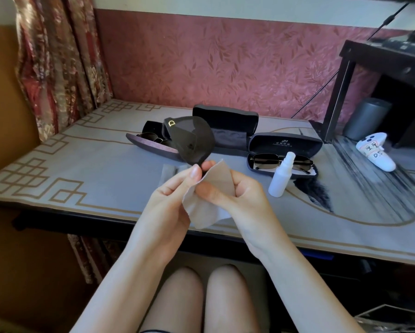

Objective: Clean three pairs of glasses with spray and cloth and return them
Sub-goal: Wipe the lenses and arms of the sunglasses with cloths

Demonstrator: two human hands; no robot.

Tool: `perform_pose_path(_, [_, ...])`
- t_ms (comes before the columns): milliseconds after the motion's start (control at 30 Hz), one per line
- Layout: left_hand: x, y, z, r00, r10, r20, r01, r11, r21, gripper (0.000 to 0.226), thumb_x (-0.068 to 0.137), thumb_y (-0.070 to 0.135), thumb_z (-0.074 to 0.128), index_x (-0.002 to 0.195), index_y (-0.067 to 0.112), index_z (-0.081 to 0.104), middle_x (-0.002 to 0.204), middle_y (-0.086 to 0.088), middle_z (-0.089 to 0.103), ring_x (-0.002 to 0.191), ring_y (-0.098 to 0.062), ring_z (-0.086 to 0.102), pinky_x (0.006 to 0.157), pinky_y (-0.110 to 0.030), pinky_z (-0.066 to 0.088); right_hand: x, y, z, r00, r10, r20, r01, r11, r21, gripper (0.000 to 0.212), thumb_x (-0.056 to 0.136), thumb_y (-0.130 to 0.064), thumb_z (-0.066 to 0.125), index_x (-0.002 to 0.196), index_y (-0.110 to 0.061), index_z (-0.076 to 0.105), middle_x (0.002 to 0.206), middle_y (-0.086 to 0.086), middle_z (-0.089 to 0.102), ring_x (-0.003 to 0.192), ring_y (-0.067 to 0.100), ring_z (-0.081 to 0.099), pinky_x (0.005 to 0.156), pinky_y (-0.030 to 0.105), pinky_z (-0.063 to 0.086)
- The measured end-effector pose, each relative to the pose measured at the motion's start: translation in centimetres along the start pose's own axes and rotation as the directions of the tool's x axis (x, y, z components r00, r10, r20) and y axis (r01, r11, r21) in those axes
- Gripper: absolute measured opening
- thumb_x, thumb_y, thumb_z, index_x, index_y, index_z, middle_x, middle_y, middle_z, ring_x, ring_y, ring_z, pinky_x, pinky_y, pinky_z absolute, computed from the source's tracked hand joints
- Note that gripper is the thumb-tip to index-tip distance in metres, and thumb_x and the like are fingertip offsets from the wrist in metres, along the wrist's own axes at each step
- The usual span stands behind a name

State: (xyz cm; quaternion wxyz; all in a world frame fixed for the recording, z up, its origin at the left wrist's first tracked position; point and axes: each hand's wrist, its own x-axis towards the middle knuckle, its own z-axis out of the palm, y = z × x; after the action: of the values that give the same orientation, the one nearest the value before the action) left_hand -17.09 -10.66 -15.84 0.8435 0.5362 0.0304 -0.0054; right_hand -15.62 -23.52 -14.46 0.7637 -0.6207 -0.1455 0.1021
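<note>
Above the table's front edge I hold up large dark sunglasses (194, 140) with a gold D on the temple. My left hand (175, 195) pinches them near the bridge. My right hand (235, 191) grips a beige cloth (211, 188) wrapped round the lower lens, which is hidden. A white spray bottle (280, 175) stands to the right. Behind it, thin-framed sunglasses (282, 162) lie in an open black case (285, 145). A third pair (153, 138) lies in a purple-lined case (151, 146) at the left. An empty open black case (225, 127) sits at the back.
The table (93, 169) has a grey patterned cover. A white game controller (374, 151) with taped labels lies at the right, near a dark shelf stand (345, 92) and a grey cylinder (367, 117). A curtain (57, 56) hangs at the left. My knees are under the table.
</note>
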Motion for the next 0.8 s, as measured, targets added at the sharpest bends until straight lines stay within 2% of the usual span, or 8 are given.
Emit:
perform_pose_path(100, [0.2, 0.0, -0.6, 1.0, 0.001, -0.012, -0.001, 1.0, -0.021, 0.055, 0.08, 0.031, 0.059, 0.128, 0.003, 0.059, 0.129, -0.021, 0.061, 0.122, -0.035, 0.057, 0.092, -0.035, 0.052, 0.1, 0.2, 0.0, 0.999, 0.012, 0.043, -0.01, 0.998, -0.057, 0.037, 0.073, -0.012, 0.076, 0.11, -0.014, 0.067, 0.09, -0.001, 0.073, 0.084, 0.007, 0.068, 0.07, 0.018, 0.052])
perform_pose_path(233, [0.4, 0.0, -1.3, 0.999, 0.033, -0.006, -0.033, 0.999, 0.01, 0.044, 0.089, 0.034, 0.058, 0.124, 0.007, 0.063, 0.126, -0.016, 0.064, 0.121, -0.03, 0.059, 0.1, -0.039, 0.047, -0.1, 0.6, -0.9, 0.989, 0.047, 0.137, -0.023, 0.985, -0.17, 0.038, 0.077, 0.002, 0.075, 0.112, -0.007, 0.063, 0.1, 0.01, 0.073, 0.092, 0.017, 0.069, 0.081, 0.029, 0.056])
perform_pose_path(367, [0.1, 0.0, -1.2, 0.998, 0.054, -0.01, -0.054, 0.998, -0.008, 0.044, 0.089, 0.03, 0.057, 0.123, 0.003, 0.062, 0.126, -0.017, 0.064, 0.118, -0.027, 0.061, 0.093, -0.032, 0.05, -0.4, 0.0, -1.7, 0.985, 0.058, 0.164, -0.027, 0.982, -0.185, 0.039, 0.076, 0.01, 0.072, 0.112, -0.001, 0.062, 0.093, 0.0, 0.072, 0.086, 0.009, 0.068, 0.075, 0.019, 0.052])
perform_pose_path(467, [-0.2, 0.1, -0.9, 0.998, 0.068, 0.014, -0.068, 0.998, 0.006, 0.048, 0.082, 0.032, 0.059, 0.118, 0.002, 0.065, 0.117, -0.014, 0.068, 0.106, -0.02, 0.065, 0.086, -0.026, 0.052, -0.5, -0.2, -1.9, 0.99, 0.056, 0.132, -0.03, 0.981, -0.193, 0.034, 0.072, 0.008, 0.074, 0.104, 0.0, 0.065, 0.086, 0.0, 0.072, 0.08, 0.009, 0.067, 0.07, 0.019, 0.053])
perform_pose_path(600, [-0.8, 0.3, -0.2, 0.996, 0.078, 0.048, -0.08, 0.996, 0.034, 0.046, 0.07, 0.035, 0.058, 0.105, 0.007, 0.068, 0.091, 0.0, 0.073, 0.086, -0.009, 0.068, 0.073, -0.019, 0.054, -0.3, -0.4, -1.2, 0.998, 0.038, 0.041, -0.03, 0.984, -0.175, 0.032, 0.068, -0.009, 0.078, 0.099, -0.014, 0.071, 0.086, 0.004, 0.073, 0.079, 0.011, 0.068, 0.068, 0.019, 0.054])
perform_pose_path(667, [-1.0, 0.3, -0.1, 0.995, 0.09, 0.043, -0.092, 0.995, 0.045, 0.044, 0.068, 0.035, 0.058, 0.101, 0.009, 0.069, 0.087, 0.003, 0.073, 0.083, -0.008, 0.067, 0.074, -0.018, 0.054, -0.1, -0.4, -0.8, 1.0, 0.01, -0.006, -0.011, 0.986, -0.168, 0.028, 0.066, -0.016, 0.079, 0.094, -0.015, 0.073, 0.083, 0.002, 0.073, 0.078, 0.011, 0.068, 0.066, 0.019, 0.052])
perform_pose_path(800, [-1.1, 0.5, -0.1, 0.995, 0.101, 0.017, -0.102, 0.993, 0.061, 0.043, 0.072, 0.035, 0.057, 0.104, 0.008, 0.068, 0.09, 0.001, 0.071, 0.087, -0.009, 0.065, 0.077, -0.019, 0.052, 0.1, -0.2, -0.3, 0.995, -0.031, -0.093, 0.02, 0.992, -0.123, 0.03, 0.066, -0.028, 0.075, 0.091, -0.011, 0.076, 0.076, -0.001, 0.074, 0.073, 0.005, 0.067, 0.064, 0.014, 0.049])
